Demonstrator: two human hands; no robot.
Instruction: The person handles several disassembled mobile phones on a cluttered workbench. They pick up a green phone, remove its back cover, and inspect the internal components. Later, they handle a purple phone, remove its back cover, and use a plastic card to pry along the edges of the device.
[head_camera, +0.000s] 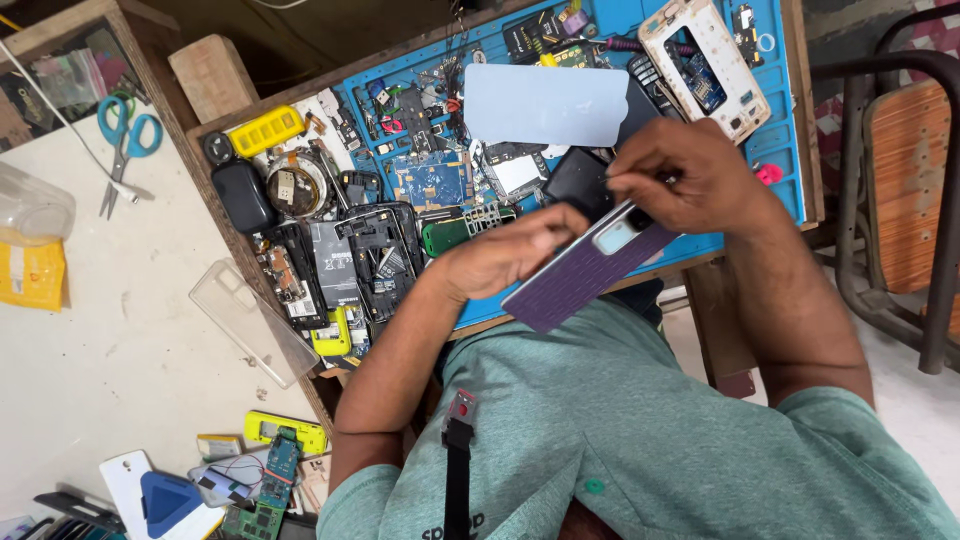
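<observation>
My left hand (505, 255) grips a purple phone (585, 268) from its left side and holds it tilted, back up, over the near edge of the blue work mat (785, 150). The phone's pale camera window (618, 235) sits at its upper end. My right hand (690, 180) is curled over that upper end, fingers pinched on what looks like a thin metal tool (640, 181) pointing at the camera area. The tool's tip is hard to make out.
The mat holds a pale blue sheet (545, 103), a white phone frame (705, 65), circuit boards and dismantled phone parts (350, 255). A clear phone case (250, 320) overhangs the bench. Blue scissors (125, 140) lie at the left, and a chair (905, 190) stands on the right.
</observation>
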